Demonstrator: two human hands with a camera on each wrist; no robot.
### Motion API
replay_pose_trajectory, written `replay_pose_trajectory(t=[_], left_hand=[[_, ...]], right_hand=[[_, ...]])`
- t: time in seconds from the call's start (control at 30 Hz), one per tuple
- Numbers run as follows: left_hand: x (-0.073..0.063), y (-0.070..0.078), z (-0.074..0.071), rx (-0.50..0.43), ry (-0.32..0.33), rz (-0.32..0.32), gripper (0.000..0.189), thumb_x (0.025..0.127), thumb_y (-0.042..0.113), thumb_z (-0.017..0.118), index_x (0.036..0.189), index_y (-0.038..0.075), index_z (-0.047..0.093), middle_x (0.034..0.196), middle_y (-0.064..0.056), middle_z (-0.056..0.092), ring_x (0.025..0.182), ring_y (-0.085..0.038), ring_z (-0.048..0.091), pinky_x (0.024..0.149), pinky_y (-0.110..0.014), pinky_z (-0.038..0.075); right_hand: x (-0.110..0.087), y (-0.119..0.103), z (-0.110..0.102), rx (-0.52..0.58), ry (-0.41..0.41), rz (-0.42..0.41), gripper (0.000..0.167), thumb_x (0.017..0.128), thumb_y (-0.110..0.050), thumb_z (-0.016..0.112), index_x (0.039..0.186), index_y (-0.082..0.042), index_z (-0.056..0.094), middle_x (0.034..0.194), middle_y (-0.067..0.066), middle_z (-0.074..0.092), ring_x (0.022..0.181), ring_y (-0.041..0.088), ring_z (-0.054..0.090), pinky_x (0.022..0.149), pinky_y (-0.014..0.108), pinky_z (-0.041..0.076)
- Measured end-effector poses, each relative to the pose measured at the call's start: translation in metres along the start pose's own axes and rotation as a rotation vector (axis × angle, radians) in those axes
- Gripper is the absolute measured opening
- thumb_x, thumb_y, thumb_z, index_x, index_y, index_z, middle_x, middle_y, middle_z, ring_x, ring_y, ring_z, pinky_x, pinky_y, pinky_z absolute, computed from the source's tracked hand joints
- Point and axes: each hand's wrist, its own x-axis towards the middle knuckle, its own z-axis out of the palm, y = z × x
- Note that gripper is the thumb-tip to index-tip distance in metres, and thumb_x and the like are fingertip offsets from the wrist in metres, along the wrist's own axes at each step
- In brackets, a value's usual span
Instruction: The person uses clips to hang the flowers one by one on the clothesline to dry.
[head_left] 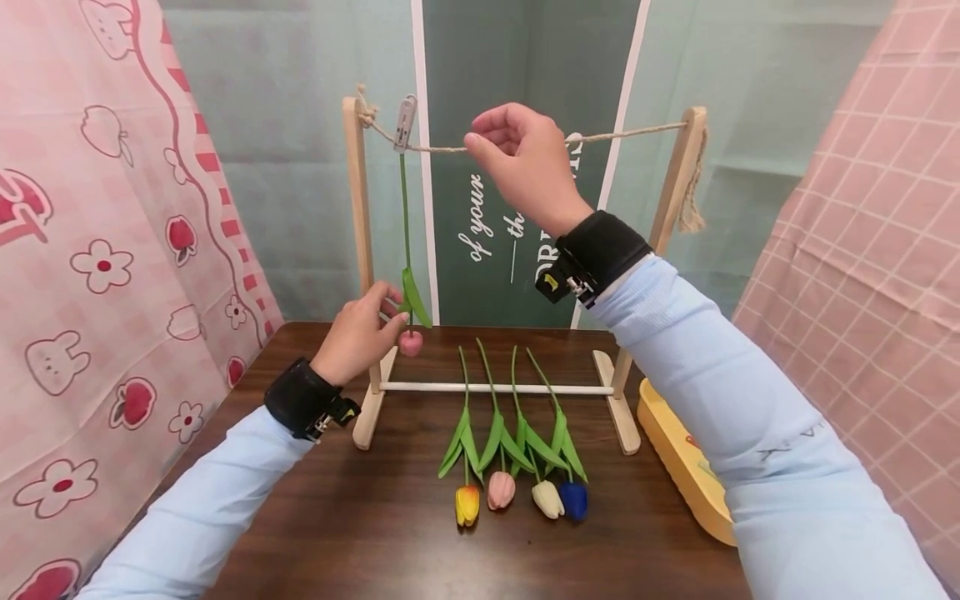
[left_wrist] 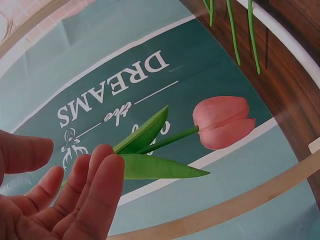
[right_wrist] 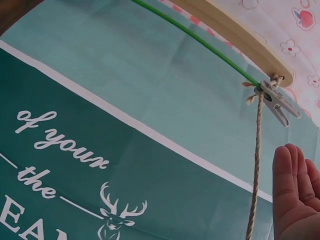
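Observation:
A pink tulip (head_left: 410, 343) hangs head down by its green stem from a grey clothespin (head_left: 405, 125) clipped on the rope (head_left: 444, 150). My left hand (head_left: 360, 332) is beside the tulip's leaves, just above its bloom. In the left wrist view, thumb and loosely bent fingers (left_wrist: 107, 185) stand apart, overlapping the leaves without pinching the stem; contact is unclear. My right hand (head_left: 528, 162) is raised at the rope, right of the clothespin. The right wrist view shows its fingers (right_wrist: 287, 172) extended, apart from the clothespin and holding nothing.
A wooden frame with a left post (head_left: 358, 200), a right post (head_left: 671, 196) and a white bottom bar (head_left: 427, 388) carries the rope. Yellow (head_left: 467, 505), light pink (head_left: 501, 490), white (head_left: 548, 499) and blue (head_left: 573, 500) tulips lie in front. A yellow basket (head_left: 675, 467) stands right.

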Motion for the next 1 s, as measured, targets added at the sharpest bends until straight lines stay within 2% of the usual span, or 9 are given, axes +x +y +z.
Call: replay_pose_trajectory(t=[0.33, 0.53, 0.7, 0.83, 1.0], left_hand=[[-0.013, -0.001, 0.012, -0.024, -0.051, -0.038, 0.019, 0.096, 0.017, 0.061, 0.110, 0.006, 0.054, 0.091, -0.009, 0.064, 0.073, -0.018, 0.061, 0.065, -0.036, 0.047], [-0.019, 0.000, 0.019, -0.058, -0.059, -0.013, 0.016, 0.097, 0.015, 0.061, 0.107, 0.006, 0.054, 0.084, -0.006, 0.064, 0.071, -0.015, 0.059, 0.066, -0.035, 0.045], [-0.023, 0.000, 0.026, -0.041, -0.047, 0.013, 0.014, 0.095, 0.014, 0.063, 0.103, 0.006, 0.056, 0.084, -0.003, 0.061, 0.074, -0.018, 0.057, 0.069, -0.036, 0.047], [-0.025, 0.000, 0.031, -0.048, -0.060, 0.008, 0.016, 0.095, 0.014, 0.064, 0.104, 0.005, 0.055, 0.087, -0.004, 0.062, 0.078, -0.018, 0.059, 0.072, -0.037, 0.049], [-0.030, 0.001, 0.034, -0.058, -0.088, -0.002, 0.017, 0.095, 0.015, 0.063, 0.106, 0.004, 0.055, 0.087, -0.004, 0.061, 0.075, -0.017, 0.059, 0.069, -0.036, 0.048]], right_hand=[[-0.028, 0.021, -0.010, 0.067, -0.017, 0.009, 0.023, 0.093, -0.014, 0.066, 0.110, 0.002, 0.064, 0.096, 0.011, 0.067, 0.080, 0.015, 0.063, 0.077, 0.023, 0.048], [-0.046, 0.030, -0.014, 0.059, -0.038, 0.003, 0.023, 0.092, -0.013, 0.067, 0.109, 0.002, 0.065, 0.095, 0.013, 0.067, 0.080, 0.013, 0.062, 0.077, 0.022, 0.049], [-0.062, 0.038, -0.018, 0.024, -0.062, 0.001, 0.024, 0.093, -0.014, 0.068, 0.110, 0.003, 0.064, 0.095, 0.013, 0.067, 0.081, 0.014, 0.062, 0.076, 0.022, 0.048], [-0.073, 0.046, -0.021, 0.015, -0.075, -0.009, 0.025, 0.093, -0.013, 0.068, 0.109, 0.005, 0.064, 0.094, 0.013, 0.067, 0.080, 0.014, 0.061, 0.076, 0.022, 0.048], [-0.088, 0.053, -0.025, 0.036, -0.087, 0.014, 0.023, 0.093, -0.011, 0.067, 0.109, 0.006, 0.063, 0.094, 0.015, 0.066, 0.081, 0.014, 0.062, 0.074, 0.022, 0.049]])
